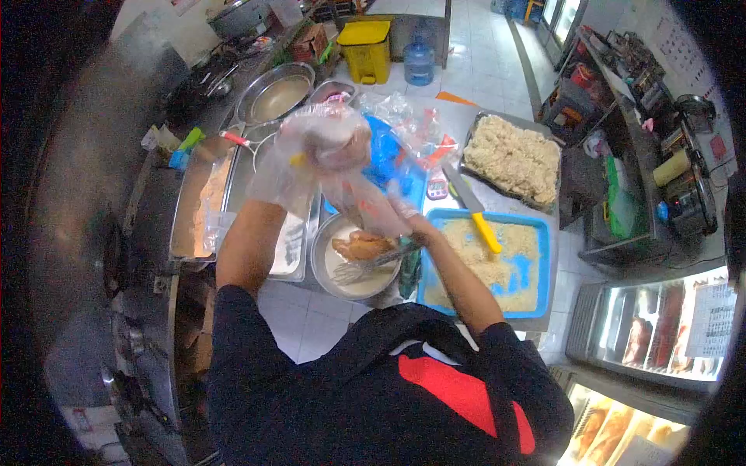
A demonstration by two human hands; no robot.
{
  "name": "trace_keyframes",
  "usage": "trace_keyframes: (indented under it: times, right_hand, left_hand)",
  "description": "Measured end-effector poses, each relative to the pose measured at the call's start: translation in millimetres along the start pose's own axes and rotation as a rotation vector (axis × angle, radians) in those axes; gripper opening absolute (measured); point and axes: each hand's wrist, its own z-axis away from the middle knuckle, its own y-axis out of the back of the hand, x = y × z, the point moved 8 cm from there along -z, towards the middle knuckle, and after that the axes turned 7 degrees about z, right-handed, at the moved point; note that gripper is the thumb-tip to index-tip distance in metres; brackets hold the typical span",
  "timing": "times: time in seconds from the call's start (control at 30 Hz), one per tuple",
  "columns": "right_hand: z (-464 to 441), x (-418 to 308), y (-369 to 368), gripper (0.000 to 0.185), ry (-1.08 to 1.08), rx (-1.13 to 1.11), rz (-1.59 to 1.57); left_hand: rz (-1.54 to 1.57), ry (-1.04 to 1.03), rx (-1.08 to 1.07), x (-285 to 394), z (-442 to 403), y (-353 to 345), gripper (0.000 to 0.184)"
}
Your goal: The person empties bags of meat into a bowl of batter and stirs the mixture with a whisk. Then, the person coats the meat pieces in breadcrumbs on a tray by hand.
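My left hand (330, 140), in a clear plastic glove, is raised above the bowl and closed around the upper part of a clear plastic bag (361, 203). Toward the bowl, the bag hangs down with faint red print on it. Gloved too, my right hand (402, 211) grips the bag's lower side; its fingers are partly hidden. Below the bag, a brown piece of meat (364, 246) lies in a metal bowl (317, 264) of whitish batter. A wire whisk (353, 271) rests in the same bowl, its handle toward the right.
A blue tray (548, 264) of crumbs holds a yellow-handled knife (483, 225) across its edge. Behind it stands a dark tray of breaded pieces (513, 159). On the left are a metal pan of flour (291, 241) and a strainer (260, 147). A small timer (437, 189) lies nearby.
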Motion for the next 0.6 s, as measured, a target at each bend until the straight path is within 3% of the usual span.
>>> trace_keyframes:
  times: [0.17, 0.37, 0.47, 0.57, 0.6]
  right_hand:
    - [-20, -7, -2, 0.051, 0.041, 0.137, -0.168]
    - [16, -17, 22, 0.037, 0.047, 0.432, -0.111]
    - [42, -49, 42, 0.031, 0.091, 0.495, 0.116]
    - [51, -98, 33, 0.023, 0.265, 0.41, 0.762]
    - [52, -110, 21, 0.022, 0.316, 0.363, 0.83]
  left_hand:
    - [0.041, 0.081, 0.06, -25, 26, 22, 0.031]
    - [0.081, 0.15, 0.167, -70, 70, 61, 0.024]
    - [0.101, 0.222, 0.222, -99, 113, 84, 0.021]
    - [0.13, 0.307, 0.289, -139, 170, 103, 0.018]
    - [0.159, 0.322, 0.319, -160, 189, 111, 0.017]
